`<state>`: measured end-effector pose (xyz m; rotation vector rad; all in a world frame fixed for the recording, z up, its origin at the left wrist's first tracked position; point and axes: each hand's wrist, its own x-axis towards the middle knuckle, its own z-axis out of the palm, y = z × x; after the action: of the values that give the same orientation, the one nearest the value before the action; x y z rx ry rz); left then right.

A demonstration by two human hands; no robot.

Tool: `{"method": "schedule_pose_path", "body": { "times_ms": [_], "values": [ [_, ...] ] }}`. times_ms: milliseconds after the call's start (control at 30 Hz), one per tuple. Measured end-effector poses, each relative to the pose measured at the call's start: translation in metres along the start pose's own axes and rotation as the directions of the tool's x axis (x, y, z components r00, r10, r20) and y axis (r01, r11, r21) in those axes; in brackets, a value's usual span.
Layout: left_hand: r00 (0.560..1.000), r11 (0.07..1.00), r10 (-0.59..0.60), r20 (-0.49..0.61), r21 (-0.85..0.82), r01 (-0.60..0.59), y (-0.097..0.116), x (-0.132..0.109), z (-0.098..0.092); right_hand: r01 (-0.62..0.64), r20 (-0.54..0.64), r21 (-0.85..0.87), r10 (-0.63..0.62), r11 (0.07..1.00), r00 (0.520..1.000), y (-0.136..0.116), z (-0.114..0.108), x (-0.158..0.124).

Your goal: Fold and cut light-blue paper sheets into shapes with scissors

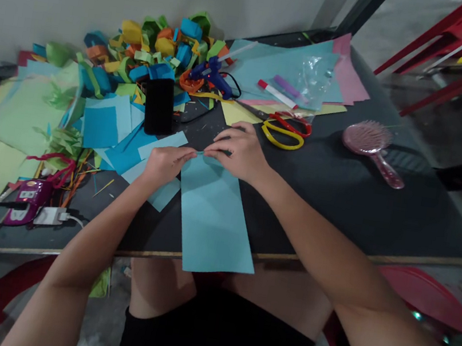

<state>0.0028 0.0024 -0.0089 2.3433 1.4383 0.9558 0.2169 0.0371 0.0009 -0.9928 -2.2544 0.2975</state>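
A long strip of light blue paper [218, 217] lies in front of me, its near end hanging past the table's front edge. My left hand [167, 163] pinches the far edge of this paper at its left corner. Close beside it, my right hand [236, 151] grips the same edge between thumb and fingers, where a narrow fold seems to show. Cut pieces of blue paper [165, 193] lie under and left of my left hand. Beyond my right hand rest scissors [283, 136] with red and yellow handles.
A black phone [158, 107] stands before a heap of coloured paper pieces [145, 47]. Behind are a blue glue gun [214, 75], markers [277, 94] and blue sheets [274, 58]. A pink hairbrush [373, 148] lies right; a purple power strip [30, 201] lies left.
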Motion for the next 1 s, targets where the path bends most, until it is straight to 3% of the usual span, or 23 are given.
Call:
{"method": "schedule_pose_path", "body": {
  "times_ms": [200,333,467,667,833,1000],
  "values": [
    [1.0,1.0,-0.023,-0.015,0.0,0.023,-0.001,-0.001,-0.004,-0.033,0.048,0.007,0.033,0.999,0.998,0.012,-0.003,0.0],
    [0.995,0.995,-0.096,-0.013,-0.022,0.096,-0.003,-0.001,-0.011,-0.06,0.113,0.002,0.06,0.998,0.992,0.022,-0.006,-0.001],
    [0.982,0.979,-0.186,-0.005,-0.079,0.186,-0.009,0.0,-0.015,-0.147,0.104,0.073,0.139,0.986,0.985,0.026,-0.013,-0.001],
    [0.95,0.918,-0.313,0.015,-0.252,0.306,-0.017,0.002,-0.018,-0.405,0.228,0.388,0.34,0.827,0.912,0.027,-0.023,-0.002],
    [0.925,0.796,-0.332,0.186,-0.47,0.38,-0.014,0.004,-0.022,-0.447,0.261,0.56,0.363,0.698,0.894,0.027,-0.02,-0.002],
    [0.895,0.747,-0.355,0.269,-0.493,0.445,-0.008,0.005,-0.028,-0.477,0.287,0.623,0.387,0.62,0.876,0.029,-0.019,-0.003]
  ]
}}
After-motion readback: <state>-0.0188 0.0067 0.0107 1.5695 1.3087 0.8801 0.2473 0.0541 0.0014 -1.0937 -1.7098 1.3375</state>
